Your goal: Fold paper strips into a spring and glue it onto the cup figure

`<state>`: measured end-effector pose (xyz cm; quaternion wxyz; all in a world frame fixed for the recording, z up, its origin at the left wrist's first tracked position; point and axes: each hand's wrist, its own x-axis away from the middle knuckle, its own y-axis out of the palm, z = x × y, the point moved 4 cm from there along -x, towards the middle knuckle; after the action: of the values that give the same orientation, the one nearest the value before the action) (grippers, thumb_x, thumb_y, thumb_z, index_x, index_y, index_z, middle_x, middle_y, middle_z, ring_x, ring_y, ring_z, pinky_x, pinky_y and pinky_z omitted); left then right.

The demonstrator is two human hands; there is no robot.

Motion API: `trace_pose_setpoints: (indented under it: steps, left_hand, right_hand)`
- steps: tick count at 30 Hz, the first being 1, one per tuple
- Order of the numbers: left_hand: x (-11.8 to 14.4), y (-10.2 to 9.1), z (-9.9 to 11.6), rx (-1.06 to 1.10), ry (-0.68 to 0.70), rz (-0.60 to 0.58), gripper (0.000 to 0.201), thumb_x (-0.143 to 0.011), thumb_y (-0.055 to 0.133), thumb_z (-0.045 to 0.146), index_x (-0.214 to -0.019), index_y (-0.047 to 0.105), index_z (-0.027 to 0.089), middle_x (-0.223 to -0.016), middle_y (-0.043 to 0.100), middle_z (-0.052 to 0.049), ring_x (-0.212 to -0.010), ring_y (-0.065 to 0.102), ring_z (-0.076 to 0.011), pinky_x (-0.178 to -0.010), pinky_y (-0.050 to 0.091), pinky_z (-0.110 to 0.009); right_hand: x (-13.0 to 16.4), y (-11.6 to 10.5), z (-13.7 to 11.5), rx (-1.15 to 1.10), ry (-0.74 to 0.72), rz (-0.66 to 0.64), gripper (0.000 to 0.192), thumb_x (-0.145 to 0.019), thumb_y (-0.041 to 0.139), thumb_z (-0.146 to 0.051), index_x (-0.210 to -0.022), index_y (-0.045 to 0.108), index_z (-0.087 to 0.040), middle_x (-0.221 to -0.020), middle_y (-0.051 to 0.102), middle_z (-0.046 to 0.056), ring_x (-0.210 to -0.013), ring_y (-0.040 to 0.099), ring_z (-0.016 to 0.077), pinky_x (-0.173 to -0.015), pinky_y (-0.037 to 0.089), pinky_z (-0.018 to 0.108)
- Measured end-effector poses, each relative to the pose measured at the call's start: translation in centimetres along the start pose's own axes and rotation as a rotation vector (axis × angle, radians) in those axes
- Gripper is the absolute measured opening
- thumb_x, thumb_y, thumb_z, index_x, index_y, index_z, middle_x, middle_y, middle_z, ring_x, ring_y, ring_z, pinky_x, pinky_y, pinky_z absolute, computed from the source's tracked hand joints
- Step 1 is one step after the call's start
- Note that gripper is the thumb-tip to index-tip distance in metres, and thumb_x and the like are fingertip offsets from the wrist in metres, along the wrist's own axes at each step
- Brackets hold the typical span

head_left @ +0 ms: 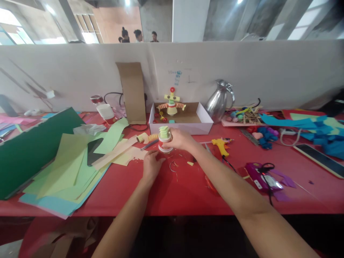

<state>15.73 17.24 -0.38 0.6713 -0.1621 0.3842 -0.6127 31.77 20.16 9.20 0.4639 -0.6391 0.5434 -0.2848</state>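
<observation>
Now: paper-topped cup point(164, 139) gripped by right hand point(180, 139).
Fingers wrapped round cup; left hand point(151, 165) laid flat on red worktop point(188, 193), fingers together, near cup.

At the centre of the frame, the right hand point(179, 139) grips a small red-and-white cup figure point(165, 139) topped with green paper, standing on the red table point(188, 190). The left hand point(151, 165) rests flat on the table just below it. Directly above sits a white box point(185, 123) holding a yellow paper figure point(172, 102). A yellow glue gun point(220, 145) lies right of centre, green paper sheets point(70, 165) spread at left, and a steel jug point(219, 100) stands upper right of the box.
</observation>
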Motion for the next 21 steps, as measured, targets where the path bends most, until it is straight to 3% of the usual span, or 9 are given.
trace_pose_setpoints:
  steps: [4,7,10,12,14,16,18,21]
  left_hand:
    - [0.1,-0.1,0.0,0.006,-0.009,-0.008,0.024,-0.068,0.076,0.025,-0.091,0.076,0.020,-0.103,0.071,-0.010,-0.099,0.065,-0.0291,-0.091,0.051,-0.043]
    - [0.0,-0.1,0.0,-0.014,-0.044,-0.011,0.026,-0.068,0.074,0.022,-0.093,0.076,0.020,-0.106,0.071,-0.010,-0.102,0.065,-0.0292,-0.093,0.050,-0.042]
    - [-0.2,-0.6,-0.1,-0.054,-0.105,-0.008,0.029,-0.072,0.066,0.015,-0.100,0.075,0.018,-0.112,0.071,-0.011,-0.104,0.065,-0.0275,-0.096,0.049,-0.039]
    - [-0.1,-1.5,-0.2,-0.066,-0.135,-0.011,0.031,-0.075,0.060,0.012,-0.102,0.075,0.017,-0.106,0.073,-0.012,-0.099,0.068,-0.0268,-0.091,0.050,-0.038]
    - [0.7,-3.0,-0.2,-0.089,-0.162,-0.035,0.030,-0.078,0.057,0.014,-0.101,0.075,0.018,-0.096,0.075,-0.011,-0.092,0.069,-0.0271,-0.084,0.052,-0.038]
    - [2.2,-5.1,-0.2,-0.175,-0.194,-0.080,0.029,-0.080,0.056,0.018,-0.102,0.074,0.021,-0.092,0.075,-0.010,-0.091,0.069,-0.0282,-0.082,0.051,-0.038]
    - [4.2,-7.4,0.1,-0.335,-0.202,-0.112,0.033,-0.082,0.053,0.019,-0.108,0.073,0.024,-0.095,0.075,-0.010,-0.099,0.067,-0.0310,-0.086,0.049,-0.042]
    - [6.9,-10.3,0.9,-0.484,-0.134,0.069,0.044,-0.079,0.055,0.015,-0.118,0.069,0.026,-0.127,0.066,-0.012,-0.128,0.050,-0.0387,-0.105,0.035,-0.057]
  right_hand:
    - [0.0,-0.6,0.4,-0.013,-0.007,0.001,0.066,-0.065,0.076,-0.059,-0.119,0.060,-0.024,-0.116,0.070,0.010,-0.105,0.064,0.0336,-0.083,0.050,0.043]
    - [0.4,-2.5,1.6,-0.109,-0.025,0.069,0.083,-0.060,0.077,-0.065,-0.128,0.057,-0.021,-0.131,0.062,0.014,-0.117,0.059,0.0335,-0.094,0.048,0.045]
    - [2.3,-5.6,3.4,-0.272,0.017,0.316,0.068,-0.072,0.072,-0.060,-0.125,0.061,-0.019,-0.124,0.066,0.013,-0.111,0.063,0.0275,-0.094,0.048,0.039]
    - [4.9,-7.3,4.7,-0.361,0.046,0.565,0.046,-0.082,0.064,-0.054,-0.112,0.067,-0.018,-0.109,0.072,0.010,-0.101,0.066,0.0233,-0.089,0.049,0.035]
    - [8.1,-7.9,6.0,-0.389,0.096,0.721,0.034,-0.089,0.057,-0.049,-0.091,0.069,-0.018,-0.088,0.073,0.007,-0.083,0.068,0.0200,-0.076,0.049,0.030]
    - [11.1,-7.3,7.2,-0.364,0.173,0.730,0.035,-0.090,0.055,-0.047,-0.072,0.066,-0.018,-0.065,0.067,0.002,-0.063,0.062,0.0164,-0.064,0.046,0.028]
    - [13.7,-5.7,8.4,-0.354,0.223,0.658,0.035,-0.089,0.056,-0.045,-0.067,0.063,-0.019,-0.056,0.060,-0.001,-0.055,0.056,0.0146,-0.058,0.042,0.026]
    - [16.5,-2.5,9.4,-0.366,0.231,0.514,0.023,-0.088,0.057,-0.038,-0.088,0.070,-0.019,-0.071,0.068,0.002,-0.066,0.063,0.0175,-0.063,0.046,0.028]
